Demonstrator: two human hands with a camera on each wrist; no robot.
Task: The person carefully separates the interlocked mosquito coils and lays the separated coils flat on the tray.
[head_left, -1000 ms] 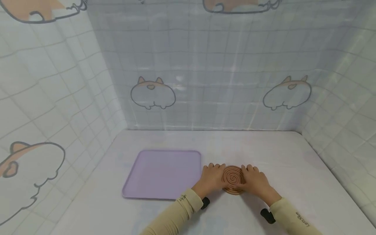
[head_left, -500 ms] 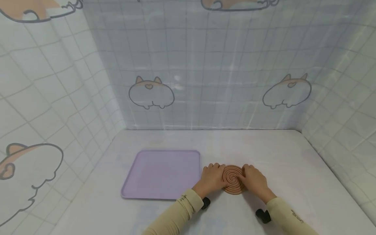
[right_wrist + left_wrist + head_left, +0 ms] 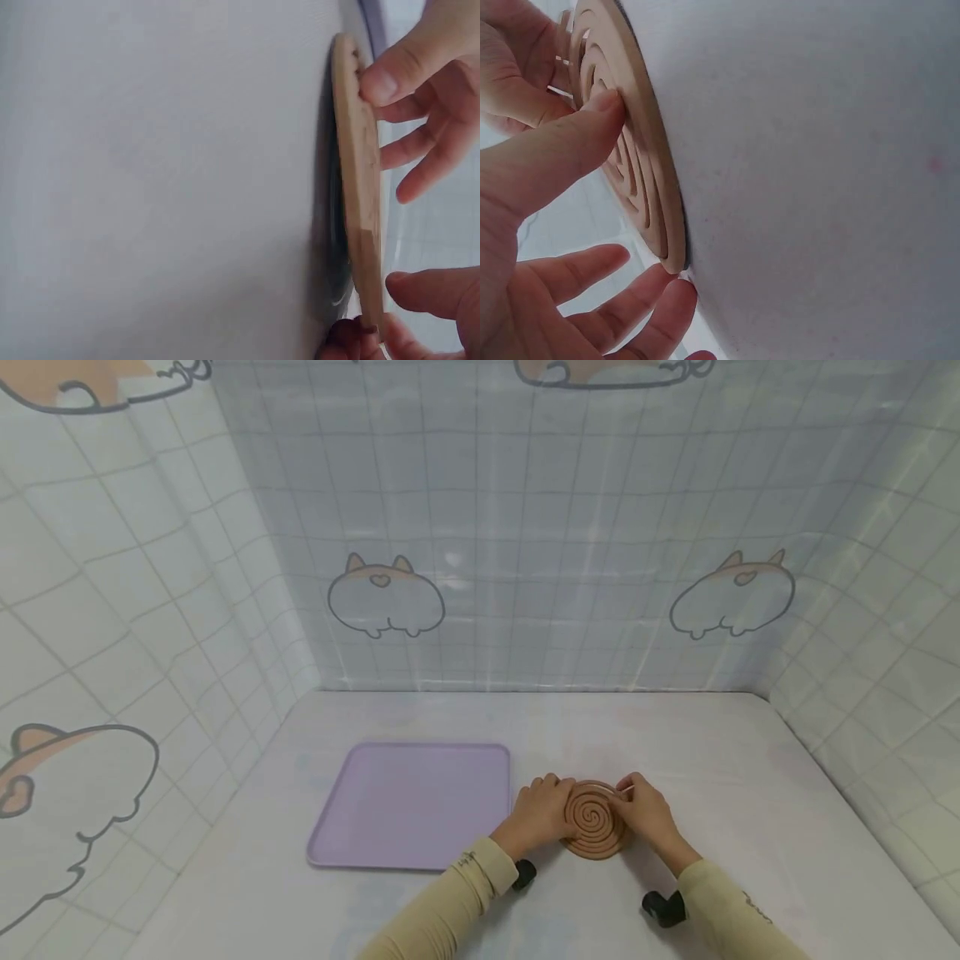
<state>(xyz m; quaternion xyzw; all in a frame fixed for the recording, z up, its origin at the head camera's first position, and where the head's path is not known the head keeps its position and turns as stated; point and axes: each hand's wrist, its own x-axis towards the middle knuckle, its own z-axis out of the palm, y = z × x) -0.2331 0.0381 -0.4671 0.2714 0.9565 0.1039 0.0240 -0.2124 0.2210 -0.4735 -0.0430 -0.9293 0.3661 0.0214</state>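
A round wooden trivet (image 3: 590, 818) with spiral grooves lies on the white table. My left hand (image 3: 542, 810) holds its left side: the thumb (image 3: 604, 112) presses on the grooved top, with other fingertips at the rim. At the upper right rim, my right hand (image 3: 647, 810) pinches the edge between thumb and fingers. In the right wrist view the trivet (image 3: 360, 195) appears edge-on, with a dark layer beneath the wood and right-hand fingertips (image 3: 394, 341) at its near end. The left wrist view shows part of the right hand (image 3: 525, 52) behind the trivet.
A shallow lilac tray (image 3: 412, 806) lies on the table (image 3: 720, 760) just left of the left hand. Tiled, cartoon-printed sheeting (image 3: 487, 610) walls the table at the back and both sides. Black wrist devices (image 3: 663, 908) hang under the sleeves.
My right hand has drawn its thumb up from the trivet's lower side and turned to pinch the upper right rim. The left hand stays on the left side; the trivet has shifted slightly.
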